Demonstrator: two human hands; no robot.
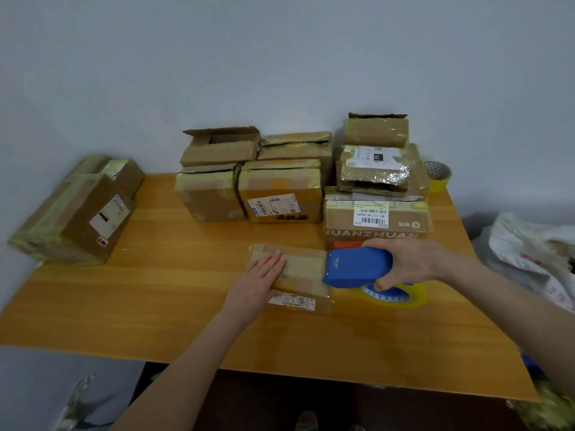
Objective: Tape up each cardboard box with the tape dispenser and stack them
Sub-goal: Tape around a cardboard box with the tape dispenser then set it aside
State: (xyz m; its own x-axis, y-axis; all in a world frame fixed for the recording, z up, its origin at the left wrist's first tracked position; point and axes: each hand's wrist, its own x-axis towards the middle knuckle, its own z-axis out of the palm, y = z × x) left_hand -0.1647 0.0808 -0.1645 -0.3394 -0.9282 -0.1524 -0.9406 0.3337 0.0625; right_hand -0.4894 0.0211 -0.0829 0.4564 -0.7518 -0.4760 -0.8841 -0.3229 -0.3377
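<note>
A small flat cardboard box (292, 276) is lying near the front middle of the wooden table (174, 293), and it is pinned from above by the left hand (259, 283), whose fingers are laid flat and spread, closed on nothing. The blue tape dispenser (357, 267) is wrapped by the right hand (404, 262) in a full closed grasp, its front edge set at the right end of the box, with the yellow tape roll (401, 295) showing beneath it. From here the strip could be laid crooked or wrinkled if the dispenser is drawn at an angle to the seam, and the light box could slide or lift if the flat palm eases off, since nothing else braces it. The left fingertips lie in the likely path of the dispenser and could be taped over or nicked by the cutter. Whether the tape has caught on the cardboard cannot be told, because the contact line and blade are hidden under the dispenser body. Further back, several boxes (280, 191) are stacked against the wall, one open box (221, 146) with flaps up, and two more boxes (74, 219) sit at the left edge. A spare tape roll (438, 177) is half hidden behind the right stack, and the bag (535, 253) at right is cut off and blurred.
</note>
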